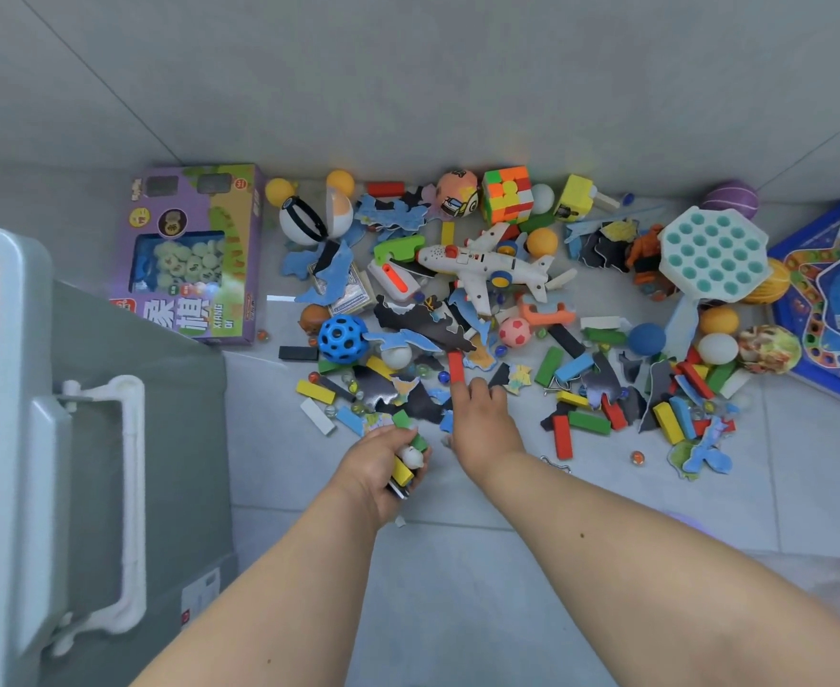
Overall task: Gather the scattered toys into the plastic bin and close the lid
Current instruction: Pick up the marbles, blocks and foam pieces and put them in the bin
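Right hand [482,419] reaches palm-down into the near edge of the toy pile, fingers extended and touching a red block [455,366]; nothing is enclosed in it yet. Left hand [388,463] is closed around a clutch of small pieces: a yellow block, a green block and a small white toy are visible in the grip.

Head view, only 1 supplied: toys lie scattered on the tiled floor [457,513] from centre to far right, including a white toy plane [482,262], a blue holed ball [342,338] and a puzzle cube [507,193]. Plastic bin [110,438] stands at near left, its white latch handle facing the camera; the lid position cannot be determined.

Assessment: collection stage, early, with most toys outstanding. Next move calls for pinching the red block, then carrying both handfuls left to the bin.
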The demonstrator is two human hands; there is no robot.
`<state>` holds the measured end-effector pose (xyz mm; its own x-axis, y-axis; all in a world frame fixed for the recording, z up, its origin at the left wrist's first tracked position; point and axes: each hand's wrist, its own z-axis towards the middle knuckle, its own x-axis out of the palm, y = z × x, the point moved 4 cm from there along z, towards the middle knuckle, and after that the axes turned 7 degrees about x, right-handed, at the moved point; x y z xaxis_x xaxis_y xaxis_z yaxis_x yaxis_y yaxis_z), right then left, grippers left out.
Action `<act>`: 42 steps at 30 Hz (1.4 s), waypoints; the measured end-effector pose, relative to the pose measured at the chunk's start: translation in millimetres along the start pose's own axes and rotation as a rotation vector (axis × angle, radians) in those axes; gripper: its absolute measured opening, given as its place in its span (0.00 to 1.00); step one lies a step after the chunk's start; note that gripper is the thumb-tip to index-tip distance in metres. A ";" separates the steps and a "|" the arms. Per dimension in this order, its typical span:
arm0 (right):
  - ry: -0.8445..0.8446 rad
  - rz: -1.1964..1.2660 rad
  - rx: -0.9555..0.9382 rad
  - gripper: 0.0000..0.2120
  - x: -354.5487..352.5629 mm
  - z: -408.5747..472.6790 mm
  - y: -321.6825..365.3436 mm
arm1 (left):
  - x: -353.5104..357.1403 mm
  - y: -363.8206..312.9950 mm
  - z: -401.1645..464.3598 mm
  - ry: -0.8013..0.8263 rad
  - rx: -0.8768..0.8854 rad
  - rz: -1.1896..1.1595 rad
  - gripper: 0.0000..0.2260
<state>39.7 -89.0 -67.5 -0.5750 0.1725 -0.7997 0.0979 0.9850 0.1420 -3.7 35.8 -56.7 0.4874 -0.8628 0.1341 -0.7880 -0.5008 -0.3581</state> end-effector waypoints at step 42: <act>0.064 0.061 0.034 0.09 -71.1 54.9 35.3 | 6.2 -50.1 12.6 -0.076 0.236 0.141 0.03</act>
<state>128.6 -66.3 -37.6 -0.6182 0.2328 -0.7508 0.1613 0.9724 0.1687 43.5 56.4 -49.6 0.4135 -0.9105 0.0012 -0.7451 -0.3391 -0.5743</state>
